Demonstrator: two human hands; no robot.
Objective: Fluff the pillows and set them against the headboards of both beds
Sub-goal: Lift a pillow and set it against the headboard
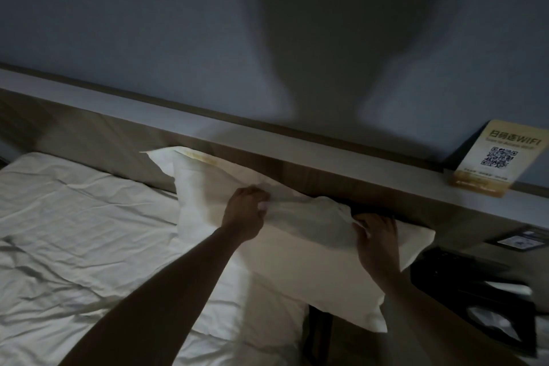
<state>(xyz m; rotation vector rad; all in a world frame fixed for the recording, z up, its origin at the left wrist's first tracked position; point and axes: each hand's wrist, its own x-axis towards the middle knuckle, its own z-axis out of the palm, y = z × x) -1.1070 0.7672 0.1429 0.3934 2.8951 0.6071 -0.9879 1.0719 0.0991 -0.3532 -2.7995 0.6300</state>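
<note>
At the head of the bed (74, 217), a white pillow (297, 261) lies propped against the wooden headboard (341, 184), its right corner overhanging the mattress edge. Left hand (245, 214) pinches a fold of pillowcase along the top edge; right hand (377, 235) grips the upper right part, fingers curled into the fabric. Step in hand, judged: placing and straightening the pillow after fluffing. Next move likely calls for shifting it left onto the mattress, standing it squarer to the headboard. A WiFi QR card (499, 157) stands on the ledge (208, 116) above. Lighting dim.
</note>
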